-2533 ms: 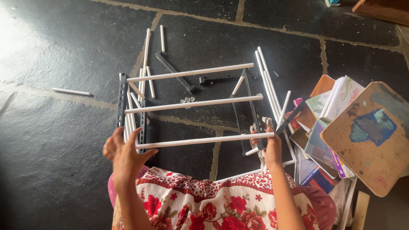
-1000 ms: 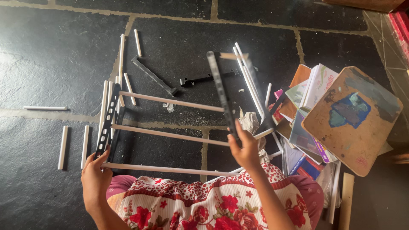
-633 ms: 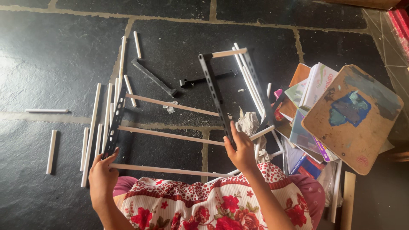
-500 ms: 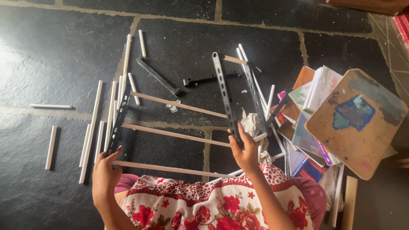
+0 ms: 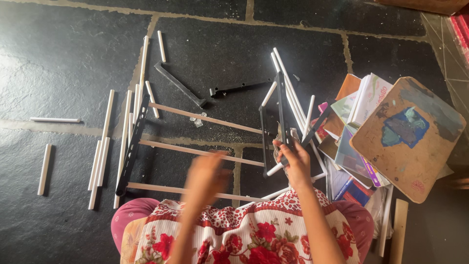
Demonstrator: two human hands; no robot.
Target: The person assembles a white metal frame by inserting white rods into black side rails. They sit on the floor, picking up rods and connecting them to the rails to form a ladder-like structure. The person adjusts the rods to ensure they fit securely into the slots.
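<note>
- Right hand (image 5: 294, 164) closes its fingers around the lower part of a black slotted bar (image 5: 281, 113), holding it upright and clear of the stone floor (image 5: 58, 88), near the floor's right side.
- Left hand (image 5: 207, 176) hangs blurred above the lowest of three pale wooden rods (image 5: 195, 116); whether it is open or closed cannot be told, and it appears to grip nothing.
- Those rods run from a second black side bar (image 5: 131, 146) lying on the floor at the left, slanting rightward toward the raised bar; their far ends pass behind both hands.
- White tubes (image 5: 102, 146) lie scattered beside that side bar toward the floor's left edge, with more fanned out behind the held bar.
- Two loose black brackets (image 5: 180, 85) rest on the floor beyond the rods, end to end and nearly touching.
- A stack of books and notebooks (image 5: 356, 122) sits just right of the gripping hand, topped by a worn brown board (image 5: 415, 151) with a blue-green patch.
- A red floral garment (image 5: 244, 234) fills the near edge, covering the person's lap beneath both forearms.
</note>
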